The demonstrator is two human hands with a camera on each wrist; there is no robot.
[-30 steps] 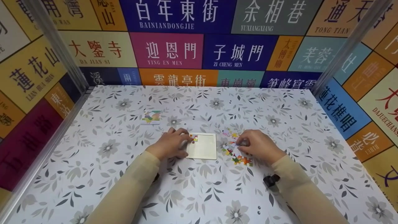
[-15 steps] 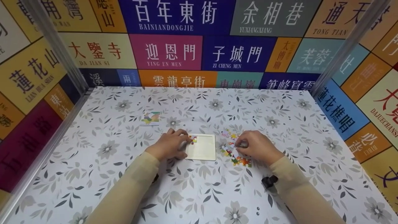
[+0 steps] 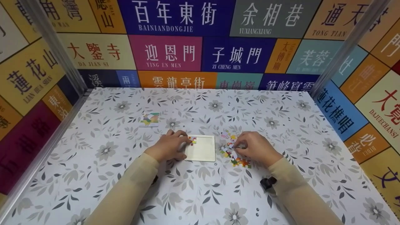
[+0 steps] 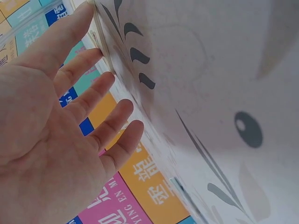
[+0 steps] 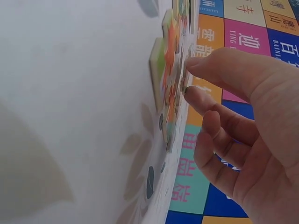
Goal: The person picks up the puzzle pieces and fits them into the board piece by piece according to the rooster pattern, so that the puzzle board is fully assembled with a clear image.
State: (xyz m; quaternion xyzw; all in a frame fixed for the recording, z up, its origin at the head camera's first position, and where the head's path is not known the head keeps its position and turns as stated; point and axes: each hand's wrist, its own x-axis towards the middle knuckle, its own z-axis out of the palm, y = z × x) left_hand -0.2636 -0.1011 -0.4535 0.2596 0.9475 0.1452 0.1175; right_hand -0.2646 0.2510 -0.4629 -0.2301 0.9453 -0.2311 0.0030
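A cream puzzle tray point(image 3: 205, 150) lies flat on the table, with a few joined colourful puzzle pieces point(image 3: 194, 141) in its upper left corner. My left hand point(image 3: 168, 146) rests at the tray's left side, fingers spread and gently bent; its thumb and forefinger touch the edge in the left wrist view. To the right of the tray spreads a pile of loose jigsaw pieces point(image 3: 241, 162). Over that pile, my right hand point(image 3: 255, 147) pinches a puzzle piece point(image 5: 184, 78) between thumb and forefinger. Its other fingers curl inward, and the piece's face is hidden.
A small colourful picture card point(image 3: 150, 119) lies farther back on the left. White floral cloth covers the table point(image 3: 187, 193). Printed sign panels point(image 3: 175, 53) wall the back and both sides, with clear corner posts between them.
The right hand has shifted slightly left over the loose pieces. The left hand stays at the tray. The whole head view has drifted a little.
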